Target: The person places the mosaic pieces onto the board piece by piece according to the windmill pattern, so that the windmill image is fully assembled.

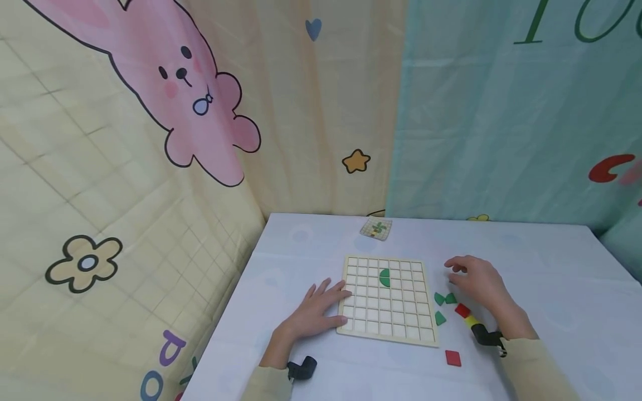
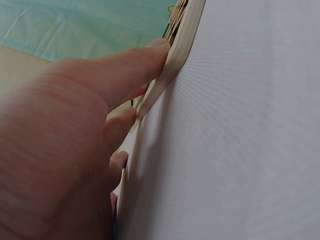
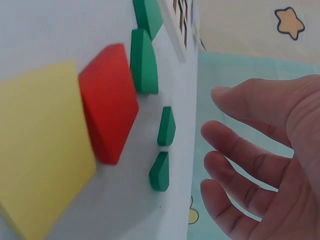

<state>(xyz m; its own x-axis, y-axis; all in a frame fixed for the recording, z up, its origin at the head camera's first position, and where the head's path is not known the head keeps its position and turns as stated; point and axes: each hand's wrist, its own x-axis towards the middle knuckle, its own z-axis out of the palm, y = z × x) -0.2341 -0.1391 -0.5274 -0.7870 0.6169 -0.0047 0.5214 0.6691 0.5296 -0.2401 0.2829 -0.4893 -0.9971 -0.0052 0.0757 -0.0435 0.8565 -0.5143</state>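
A pale wooden grid board [image 1: 368, 314] lies on the table, with two green quarter-round pieces [image 1: 384, 278] together in its upper cells. On the board's left edge rests my left hand [image 1: 313, 312], fingers spread; the left wrist view shows its thumb [image 2: 142, 60] against the wooden rim. My right hand [image 1: 478, 281] hovers right of the board, fingers loosely bent and nothing between them. Below it lie loose green pieces [image 1: 440, 318], a red piece [image 1: 462, 310] and a yellow piece [image 1: 470, 321]. The right wrist view shows the yellow piece [image 3: 45, 145] closest to the camera.
A red square [image 1: 453, 358] lies near the board's lower right corner. Behind the board is a small patterned card [image 1: 376, 228] with a green and yellow picture. Printed curtains [image 1: 321, 111] hang behind the white table [image 1: 551, 278].
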